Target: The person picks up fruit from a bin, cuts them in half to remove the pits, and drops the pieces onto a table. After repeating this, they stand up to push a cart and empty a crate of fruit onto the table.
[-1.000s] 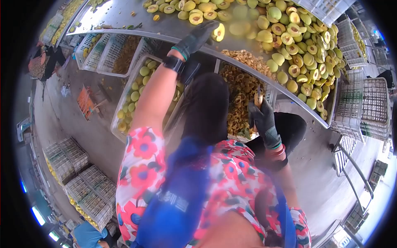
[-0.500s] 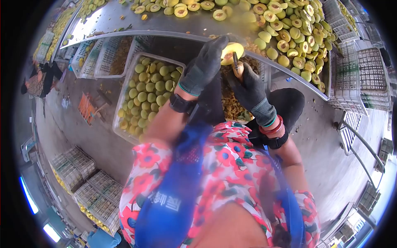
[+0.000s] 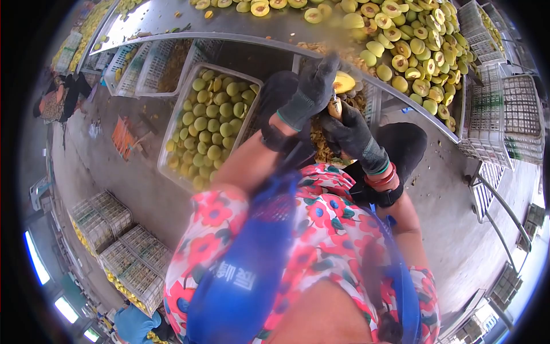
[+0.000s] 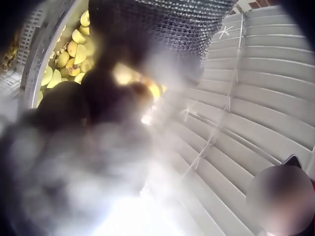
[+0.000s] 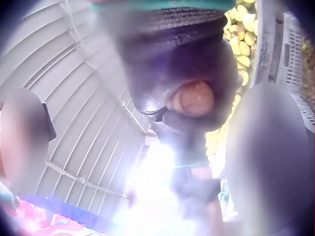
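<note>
In the head view the gloved left hand (image 3: 309, 92) holds a halved yellow-green fruit (image 3: 344, 82), its cut face showing. Just below it the gloved right hand (image 3: 350, 131) grips a tool by its light wooden handle (image 3: 335, 109), the metal end up against the fruit. The right wrist view shows the rounded handle end (image 5: 197, 98) inside the curled dark glove (image 5: 182, 64). Blur covers most of the left wrist view, where the dark glove (image 4: 147, 34) hides the fruit's outline. Under the hands lies a crate of brown scraps (image 3: 322, 143).
A metal table (image 3: 240, 26) carries a heap of halved fruits (image 3: 424, 57) at the right. A crate of whole green fruits (image 3: 206, 123) stands left of the knees. Stacked crates (image 3: 518, 109) stand at the right, others (image 3: 100, 221) at the lower left, near a person in blue (image 3: 134, 324).
The left hand has come back from the table with a halved fruit. The right hand has risen with the tool to meet it, and both have since shifted slightly right and down.
</note>
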A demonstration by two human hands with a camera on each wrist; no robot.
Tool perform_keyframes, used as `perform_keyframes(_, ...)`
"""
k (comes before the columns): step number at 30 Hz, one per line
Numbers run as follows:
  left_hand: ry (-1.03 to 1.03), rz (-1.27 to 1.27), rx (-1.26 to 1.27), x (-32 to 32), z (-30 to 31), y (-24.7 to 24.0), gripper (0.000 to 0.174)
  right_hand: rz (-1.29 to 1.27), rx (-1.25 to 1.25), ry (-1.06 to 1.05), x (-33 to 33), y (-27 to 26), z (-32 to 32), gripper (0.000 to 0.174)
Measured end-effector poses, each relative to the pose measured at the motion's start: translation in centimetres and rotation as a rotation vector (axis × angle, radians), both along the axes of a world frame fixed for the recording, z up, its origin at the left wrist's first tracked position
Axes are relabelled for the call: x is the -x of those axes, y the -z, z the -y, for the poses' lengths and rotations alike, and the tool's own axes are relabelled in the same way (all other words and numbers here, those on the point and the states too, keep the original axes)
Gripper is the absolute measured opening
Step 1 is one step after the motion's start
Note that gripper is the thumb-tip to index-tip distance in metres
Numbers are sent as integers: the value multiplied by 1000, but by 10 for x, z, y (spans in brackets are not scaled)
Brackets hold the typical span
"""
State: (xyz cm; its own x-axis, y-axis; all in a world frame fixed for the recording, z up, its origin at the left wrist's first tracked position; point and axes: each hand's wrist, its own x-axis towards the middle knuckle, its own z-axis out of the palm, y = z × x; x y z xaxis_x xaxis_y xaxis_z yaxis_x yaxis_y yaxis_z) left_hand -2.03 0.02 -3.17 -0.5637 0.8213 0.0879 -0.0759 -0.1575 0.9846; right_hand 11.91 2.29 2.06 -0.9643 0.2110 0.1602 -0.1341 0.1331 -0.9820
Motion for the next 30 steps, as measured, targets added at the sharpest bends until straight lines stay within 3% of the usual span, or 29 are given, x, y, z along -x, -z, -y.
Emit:
perform_keyframes(2, -33, -182, -106, -7, 5, -29, 50, 46, -56, 4, -4, 0, -1, 12)
perform_keyframes(3, -52, -272, -157, -9, 8, -41, 46, 152, 33, 0, -7, -2, -4, 13)
perform_keyframes(6, 184, -270, -329, -5, 3, -44, 46, 525, 473, -12, -14, -6, -14, 14)
perform_keyframes(7, 155, -384, -286, -4, 4, -37, 45, 613, 585, -20, -15, -5, -18, 15)
perform_keyframes(11, -95, -749, -229, 2, -4, -24, 44, 584, 539, -12, -25, 29, -23, 15)
perform_keyframes(12, -106, -409, -223, -3, -3, -32, 45, 550, 473, 29, -30, 47, -26, 15)
perform_keyframes(15, -96, -42, -348, 3, 12, -55, 49, 418, 166, 157, -45, 101, -29, 16)
perform_keyframes(18, -411, -293, -357, 12, 31, -56, 47, 423, -611, 242, -39, 99, -33, 25)
perform_keyframes(19, -440, -328, -352, 26, 37, -48, 44, 430, -762, 269, -36, 101, -35, 29)
perform_keyframes(20, -469, -364, -347, 39, 42, -40, 41, 625, -692, 231, -43, 109, -41, 29)
perform_keyframes(21, -410, -157, -316, 54, 56, -32, 32, 755, -614, 328, -42, 105, -39, 25)
perform_keyframes(22, -369, 56, -287, 69, 69, -25, 25, 524, -643, 489, -50, 125, -45, 22)
perform_keyframes(24, -478, 149, -324, 97, 106, -4, 21, 613, -496, 532, -42, 106, -41, 29)
perform_keyframes(25, -514, 200, -349, 106, 123, 3, 19, 680, -540, 504, -43, 109, -47, 31)
perform_keyframes(27, -782, -596, 227, 127, 182, 13, 23, 766, -636, 443, -46, 128, -58, 35)
perform_keyframes(28, -870, -1291, 442, 159, 206, 73, 25, 785, -687, 414, -50, 143, -64, 37)
perform_keyframes(30, -1133, -445, 551, 176, 248, 127, 36, 679, -725, 393, -49, 146, -61, 37)
